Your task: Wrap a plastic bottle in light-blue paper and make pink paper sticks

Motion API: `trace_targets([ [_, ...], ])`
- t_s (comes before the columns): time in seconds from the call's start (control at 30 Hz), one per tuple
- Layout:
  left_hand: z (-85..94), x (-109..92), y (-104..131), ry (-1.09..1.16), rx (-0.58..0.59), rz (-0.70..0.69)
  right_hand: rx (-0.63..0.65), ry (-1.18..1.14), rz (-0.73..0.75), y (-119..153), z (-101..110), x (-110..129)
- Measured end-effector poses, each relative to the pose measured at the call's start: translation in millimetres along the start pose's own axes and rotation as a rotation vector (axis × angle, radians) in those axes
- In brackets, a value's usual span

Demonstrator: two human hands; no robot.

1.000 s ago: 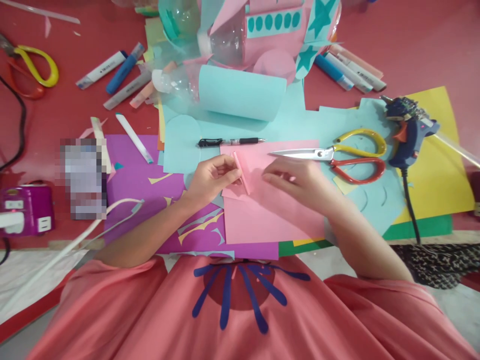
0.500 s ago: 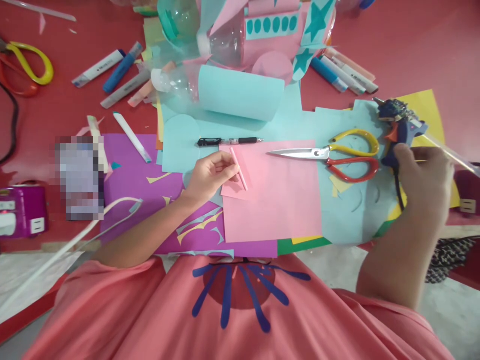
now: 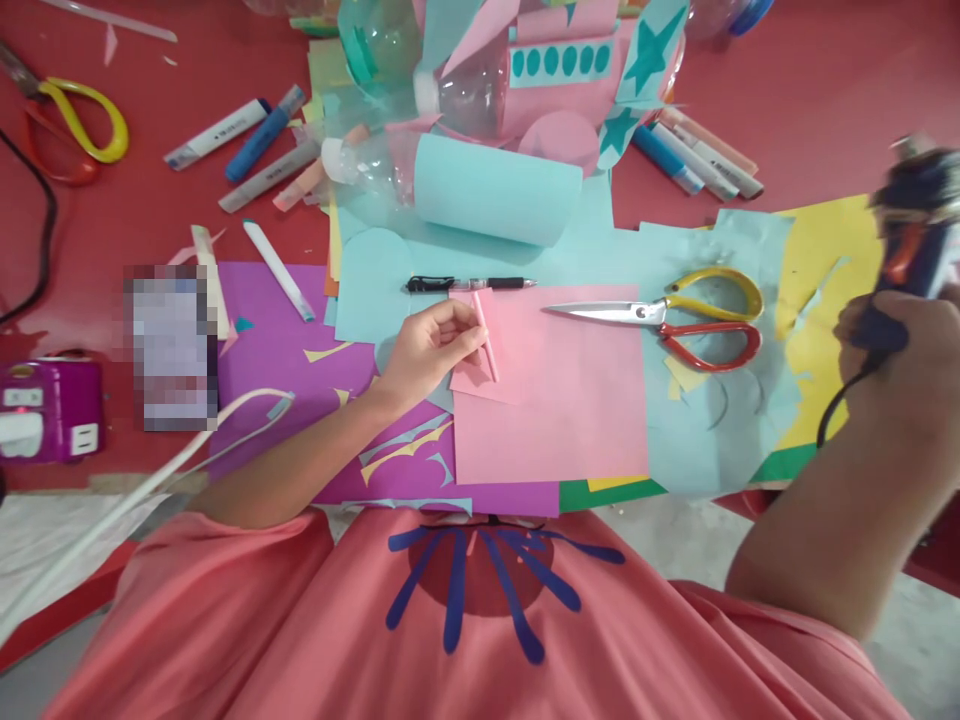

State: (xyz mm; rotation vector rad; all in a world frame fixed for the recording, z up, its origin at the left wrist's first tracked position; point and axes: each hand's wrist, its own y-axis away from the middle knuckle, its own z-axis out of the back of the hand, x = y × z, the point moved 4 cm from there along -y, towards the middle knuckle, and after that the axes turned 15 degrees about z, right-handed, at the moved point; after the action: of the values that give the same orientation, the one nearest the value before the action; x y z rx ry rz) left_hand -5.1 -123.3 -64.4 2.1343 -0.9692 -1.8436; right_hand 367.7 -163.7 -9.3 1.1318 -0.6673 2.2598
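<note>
Between the thumb and fingers of my left hand (image 3: 439, 345) is a thin pink paper roll (image 3: 486, 340), held over a small pink piece at the corner of a pink paper sheet (image 3: 562, 400). At the far right, my right hand (image 3: 900, 340) is wrapped round the handle of a dark blue glue gun (image 3: 911, 230), smeared by motion and partly cut off by the frame edge. A black pen (image 3: 469, 284) lies above the sheet. Scissors with yellow and red handles (image 3: 675, 315) rest across the sheet's right edge, their blades pointing left.
A bottle wrapped in light blue paper (image 3: 495, 190) lies behind the pen, with a pink-and-blue bottle craft (image 3: 562, 80) farther back. Markers (image 3: 262, 130) are on both sides. Paper scraps cover purple paper (image 3: 285, 340). A phone (image 3: 176, 350) and a purple power socket (image 3: 52, 410) are at left.
My right hand has taken hold of the glue gun and lifted it to the right, off the papers. My left hand keeps the pink roll in nearly the same place. The view has shifted slightly.
</note>
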Motion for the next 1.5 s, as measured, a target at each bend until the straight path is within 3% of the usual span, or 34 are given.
trace_targets([
  [0.07,0.7,0,0,0.003,-0.008,0.020,-0.028,-0.269,-0.022,9,2,9],
  [0.2,2.6,-1,-1,0.007,-0.021,0.043,0.361,-0.581,-0.102,25,-17,28],
  [0.4,4.2,-1,-3,-0.022,-0.003,0.065,0.508,-0.685,-0.267,49,-48,30],
  [0.57,4.3,-1,-4,-0.064,0.022,0.072,0.888,-0.930,-0.315,88,-77,38],
  [0.63,4.2,-2,-4,-0.088,0.022,0.074,0.963,-0.956,-0.297,96,-86,41],
  [0.87,4.7,-4,-4,-0.124,0.017,0.073,0.959,-0.763,-0.194,83,-110,55],
  [1.1,5.5,-5,-5,-0.096,0.022,0.096,1.127,-0.828,-0.425,90,-134,54],
  [1.3,4.3,-6,-3,-0.115,0.009,0.108,0.912,-0.717,-0.190,88,-124,53],
  [1.5,2.1,-6,-2,-0.154,-0.005,0.128,0.935,-0.546,0.006,92,-121,55],
])
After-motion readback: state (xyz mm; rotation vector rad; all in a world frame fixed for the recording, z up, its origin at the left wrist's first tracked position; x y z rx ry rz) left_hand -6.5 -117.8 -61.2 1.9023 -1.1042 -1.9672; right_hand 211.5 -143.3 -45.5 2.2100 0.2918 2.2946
